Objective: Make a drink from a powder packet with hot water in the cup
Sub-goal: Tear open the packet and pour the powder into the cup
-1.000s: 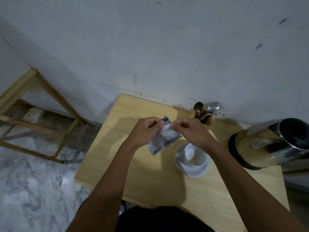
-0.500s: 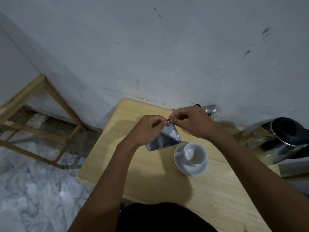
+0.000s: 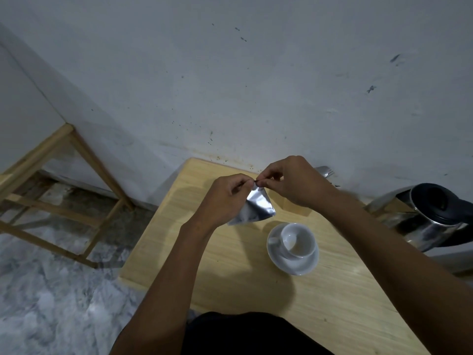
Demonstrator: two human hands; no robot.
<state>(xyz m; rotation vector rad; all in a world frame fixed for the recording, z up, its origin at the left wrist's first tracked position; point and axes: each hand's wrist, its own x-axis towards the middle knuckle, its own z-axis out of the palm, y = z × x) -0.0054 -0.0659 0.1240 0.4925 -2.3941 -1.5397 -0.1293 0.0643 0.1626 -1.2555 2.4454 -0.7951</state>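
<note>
A silvery powder packet (image 3: pixel 256 208) hangs in the air above the wooden table (image 3: pixel 256 290). My left hand (image 3: pixel 225 198) pinches its top edge from the left, and my right hand (image 3: pixel 294 183) pinches the same top corner from the right, fingertips almost touching. Below and to the right of the packet a white cup (image 3: pixel 298 240) stands upright on a white saucer (image 3: pixel 294 265); the cup looks empty. A steel kettle (image 3: pixel 430 216) with a black rim stands at the table's right side.
Cutlery (image 3: pixel 325 171) pokes out behind my right hand near the wall. A wooden frame (image 3: pixel 64 180) stands on the marble floor to the left. The white wall runs close behind the table's far edge.
Both hands have risen a little with the packet and their fingertips have closed in on its top corner. The packet now shows its plain silver side.
</note>
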